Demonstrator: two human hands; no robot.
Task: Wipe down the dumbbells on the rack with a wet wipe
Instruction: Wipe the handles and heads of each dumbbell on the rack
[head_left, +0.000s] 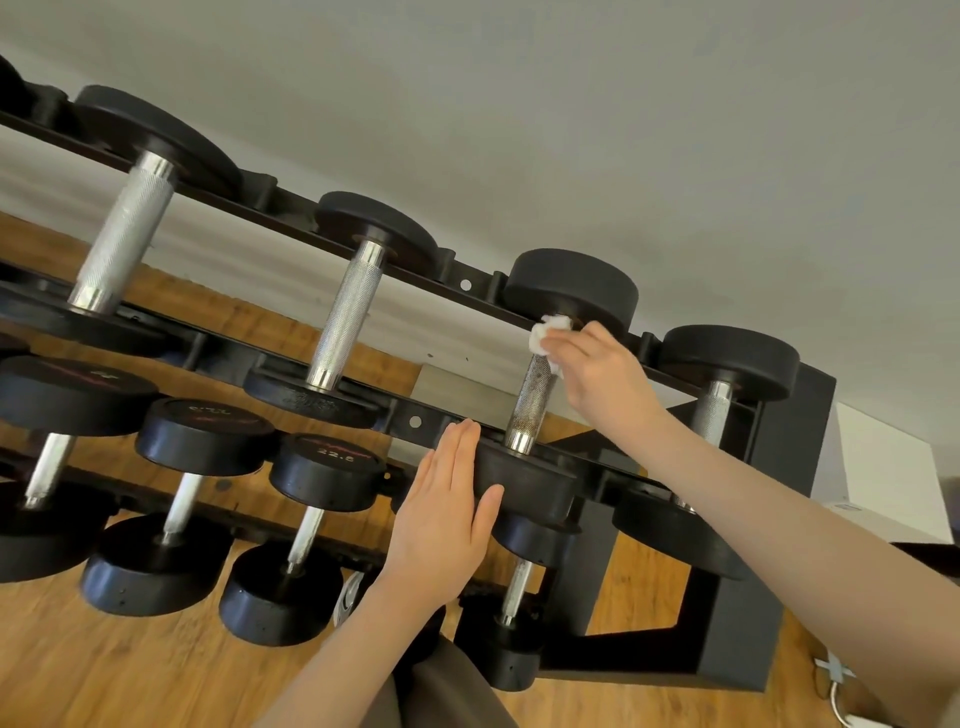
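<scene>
Head view: a black rack (795, 519) holds rows of dumbbells in front of a pale wall, standing on a wooden floor (104, 670). On the top row, the third dumbbell (535, 395) from the left is the one being handled. The right hand (597, 374) reaches to the far end of its metal grip, fingers curled round a crumpled white wipe (545, 338) pressed against the top of the grip just below the far black weight. The left hand (441, 514) lies flat and open, fingers straight and together, against the left side of that dumbbell's near weight, thumb resting on its rim. Two larger dumbbells sit to the left on the same row, and a smaller one to the right. Lower rows hold more dumbbells, one marked 22.5 (332, 457). A white cable (836, 686) lies on the floor at the near right.
</scene>
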